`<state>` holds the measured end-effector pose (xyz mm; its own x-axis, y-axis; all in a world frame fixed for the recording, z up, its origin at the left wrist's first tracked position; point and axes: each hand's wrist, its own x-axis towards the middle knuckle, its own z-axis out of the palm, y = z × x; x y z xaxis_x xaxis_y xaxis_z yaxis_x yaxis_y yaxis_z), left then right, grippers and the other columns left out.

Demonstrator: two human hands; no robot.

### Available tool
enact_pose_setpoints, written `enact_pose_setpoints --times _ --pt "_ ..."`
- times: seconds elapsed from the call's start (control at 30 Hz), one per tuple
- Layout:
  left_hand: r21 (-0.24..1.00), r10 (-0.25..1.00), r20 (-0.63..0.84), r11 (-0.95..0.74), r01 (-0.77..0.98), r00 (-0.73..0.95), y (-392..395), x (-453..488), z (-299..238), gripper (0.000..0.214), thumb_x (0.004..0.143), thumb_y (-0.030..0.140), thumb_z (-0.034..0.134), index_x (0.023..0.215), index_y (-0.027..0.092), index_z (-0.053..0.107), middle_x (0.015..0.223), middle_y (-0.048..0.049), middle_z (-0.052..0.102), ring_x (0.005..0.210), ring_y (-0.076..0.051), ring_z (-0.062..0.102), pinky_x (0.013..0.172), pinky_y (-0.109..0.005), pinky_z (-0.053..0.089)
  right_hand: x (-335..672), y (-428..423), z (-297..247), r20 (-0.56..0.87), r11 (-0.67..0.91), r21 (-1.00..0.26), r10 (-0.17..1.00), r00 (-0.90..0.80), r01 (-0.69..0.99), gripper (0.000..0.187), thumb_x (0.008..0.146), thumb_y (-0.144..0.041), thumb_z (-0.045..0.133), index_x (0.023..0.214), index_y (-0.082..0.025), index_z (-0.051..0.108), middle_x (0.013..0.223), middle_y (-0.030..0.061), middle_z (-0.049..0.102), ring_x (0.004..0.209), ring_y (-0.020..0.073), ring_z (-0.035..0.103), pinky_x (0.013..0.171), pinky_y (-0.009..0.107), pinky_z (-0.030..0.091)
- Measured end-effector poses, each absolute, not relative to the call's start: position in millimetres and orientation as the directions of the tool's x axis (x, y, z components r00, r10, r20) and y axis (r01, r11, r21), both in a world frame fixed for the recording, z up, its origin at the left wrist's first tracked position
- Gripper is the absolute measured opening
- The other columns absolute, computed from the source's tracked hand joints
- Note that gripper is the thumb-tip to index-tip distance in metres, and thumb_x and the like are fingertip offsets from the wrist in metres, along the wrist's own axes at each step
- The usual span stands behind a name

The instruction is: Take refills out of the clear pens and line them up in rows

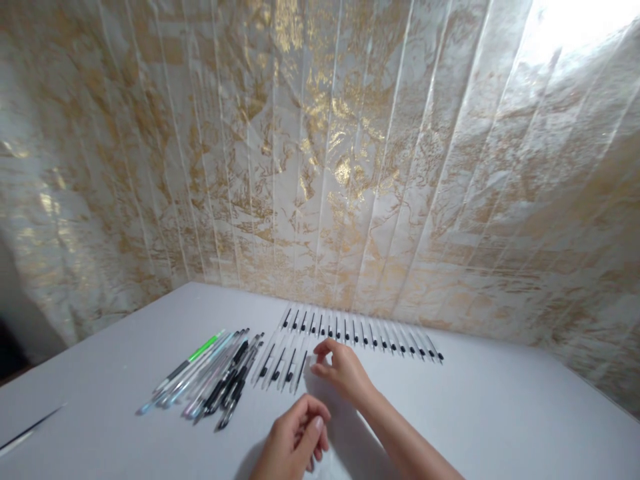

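My right hand (343, 370) hovers just right of the short front row of clear pens with black grips (275, 369). Its thumb and forefinger are curved and apart, with no object visible between them. The nearest piece is the thin dark rod (301, 371) at the right end of that row. Lower down, my left hand (300, 433) is loosely closed, fingers curled in and thumb over them, nothing sticking out. Behind both hands runs a long back row of similar clear pens with black parts (355, 331), set side by side.
Left of the rows lies a loose heap of assorted pens (220, 377), in black, clear and pale colours, with a bright green pen (204, 347) at its edge. A thin dark stick (30, 428) lies at the far left of the white table (480, 413). A gold-patterned curtain (310, 167) hangs behind.
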<state>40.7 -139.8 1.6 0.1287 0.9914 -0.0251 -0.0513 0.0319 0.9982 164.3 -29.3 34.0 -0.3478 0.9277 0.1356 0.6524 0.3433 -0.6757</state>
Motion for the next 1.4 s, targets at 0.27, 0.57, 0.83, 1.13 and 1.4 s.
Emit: enact_pose_setpoints --times 0.27,0.57,0.83,1.13,1.4 --pt "0.986 0.964 -0.039 -0.005 0.165 0.264 -144 36 14 0.009 0.084 0.030 0.051 0.084 0.021 0.054 0.065 0.0034 0.056 0.060 -0.013 0.052 0.060 -0.021 0.040 147 -26 26 0.133 0.312 -0.648 0.945 -0.300 0.695 0.024 0.070 -0.013 0.066 0.093 -0.017 0.067 0.089 0.0055 0.072 0.083 0.0189 0.065 0.074 0.026 0.044" --pt "0.973 0.961 -0.049 -0.016 0.230 0.273 -144 37 14 0.006 0.082 0.021 0.048 0.085 0.021 0.054 0.066 0.0017 0.059 0.062 -0.013 0.054 0.061 -0.021 0.041 145 -23 25 0.089 0.270 -0.655 0.955 -0.283 0.706 0.026 0.069 -0.012 0.066 0.095 -0.016 0.068 0.090 0.0063 0.071 0.086 0.0194 0.064 0.076 0.025 0.041" --pt "0.962 0.963 -0.043 -0.031 0.270 0.265 -145 38 18 0.008 0.081 0.020 0.048 0.083 0.021 0.056 0.065 0.0017 0.059 0.062 -0.014 0.055 0.060 -0.021 0.039 147 -24 23 0.105 0.289 -0.672 0.949 -0.298 0.682 0.027 0.069 -0.014 0.066 0.096 -0.017 0.065 0.090 0.0048 0.068 0.084 0.0189 0.061 0.074 0.026 0.039" --pt "0.993 0.986 -0.012 -0.007 0.114 0.164 -146 40 13 0.014 0.083 0.032 0.054 0.089 0.019 0.058 0.068 0.0029 0.057 0.059 -0.012 0.050 0.059 -0.022 0.038 159 -14 39 0.084 0.182 -0.919 0.957 -0.279 0.348 0.023 0.070 -0.017 0.056 0.093 -0.017 0.060 0.078 -0.0015 0.053 0.057 0.0100 0.041 0.056 0.023 0.033" --pt "0.929 0.988 -0.150 0.127 -0.347 -0.042 -122 31 17 0.051 0.063 0.061 0.074 0.084 0.018 0.058 0.063 0.0055 0.052 0.050 -0.008 0.040 0.046 -0.019 0.030 130 -64 70 0.019 -0.099 -0.967 0.891 -0.453 -0.235 0.028 0.082 -0.040 0.051 0.098 -0.017 0.057 0.074 -0.0033 0.048 0.052 0.0073 0.035 0.044 0.019 0.030"
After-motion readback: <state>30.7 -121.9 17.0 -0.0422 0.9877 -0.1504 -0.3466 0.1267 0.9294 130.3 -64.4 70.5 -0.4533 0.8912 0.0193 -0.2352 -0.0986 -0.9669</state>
